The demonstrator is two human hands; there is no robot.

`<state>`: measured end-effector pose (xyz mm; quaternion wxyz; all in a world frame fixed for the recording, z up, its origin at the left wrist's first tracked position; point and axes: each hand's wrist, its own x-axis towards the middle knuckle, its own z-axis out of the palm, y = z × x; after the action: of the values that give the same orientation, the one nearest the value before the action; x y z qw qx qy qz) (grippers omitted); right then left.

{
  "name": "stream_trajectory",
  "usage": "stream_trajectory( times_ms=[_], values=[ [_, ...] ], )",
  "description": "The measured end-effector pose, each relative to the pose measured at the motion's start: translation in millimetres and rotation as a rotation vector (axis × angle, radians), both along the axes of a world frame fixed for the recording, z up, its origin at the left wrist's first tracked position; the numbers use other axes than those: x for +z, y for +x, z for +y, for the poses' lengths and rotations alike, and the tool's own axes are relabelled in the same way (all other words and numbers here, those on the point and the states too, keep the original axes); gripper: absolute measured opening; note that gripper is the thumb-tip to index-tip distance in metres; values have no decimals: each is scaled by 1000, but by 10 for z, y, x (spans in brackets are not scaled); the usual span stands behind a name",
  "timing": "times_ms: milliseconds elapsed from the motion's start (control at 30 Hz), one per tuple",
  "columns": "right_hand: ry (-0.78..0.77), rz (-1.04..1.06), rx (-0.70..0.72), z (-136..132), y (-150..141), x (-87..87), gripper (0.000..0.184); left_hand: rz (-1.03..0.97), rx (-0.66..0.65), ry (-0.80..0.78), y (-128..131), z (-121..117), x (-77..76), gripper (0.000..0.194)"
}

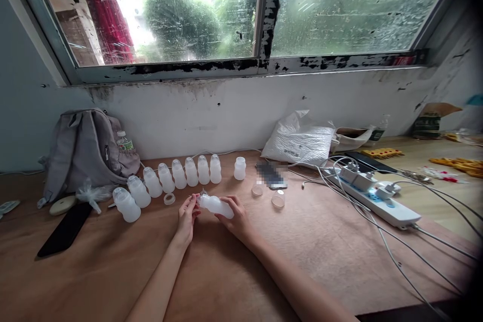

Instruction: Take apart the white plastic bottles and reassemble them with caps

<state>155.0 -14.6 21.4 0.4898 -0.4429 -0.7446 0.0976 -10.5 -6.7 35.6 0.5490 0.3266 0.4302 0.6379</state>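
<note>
A frosted white baby bottle [216, 205] lies tilted sideways between my two hands above the table. My right hand [237, 215] is wrapped round its base end. The fingers of my left hand [186, 217] are closed on the clear top end, and they partly hide it. Behind my hands, several similar baby bottles [166, 177] stand in a curved row. A single open-topped bottle [239, 168] stands apart to the right of that row. Left of my left hand lies a whitish ring [169, 198]. Two clear caps [278, 199] rest to the right of my right hand.
A grey backpack [88, 146] leans on the wall at left, near a black phone-like slab [65, 230]. At right are a silver plastic bag [300, 138], a blurred phone [272, 175], and a white power strip [381, 201] with cables trailing across the table [320, 266].
</note>
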Motion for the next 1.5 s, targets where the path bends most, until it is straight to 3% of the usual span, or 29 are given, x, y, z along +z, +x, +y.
stream_trajectory(
  times_ms=[333,867,1100,1300,1500],
  values=[
    [-8,3,36,-15,1,26,40,7,21,6,-45,24,-34,25],
    [-7,-8,48,-9,6,10,41,-9,46,-30,-65,42,-16,32],
    [-15,-33,51,-10,4,3,42,-63,-42,-27,-67,28,1,32],
    [-16,-10,47,-2,4,-6,40,44,-73,-54,-49,13,-15,34],
    [-171,34,91,-41,61,134,32,-15,-151,64,-51,-14,68,42]
  ],
)
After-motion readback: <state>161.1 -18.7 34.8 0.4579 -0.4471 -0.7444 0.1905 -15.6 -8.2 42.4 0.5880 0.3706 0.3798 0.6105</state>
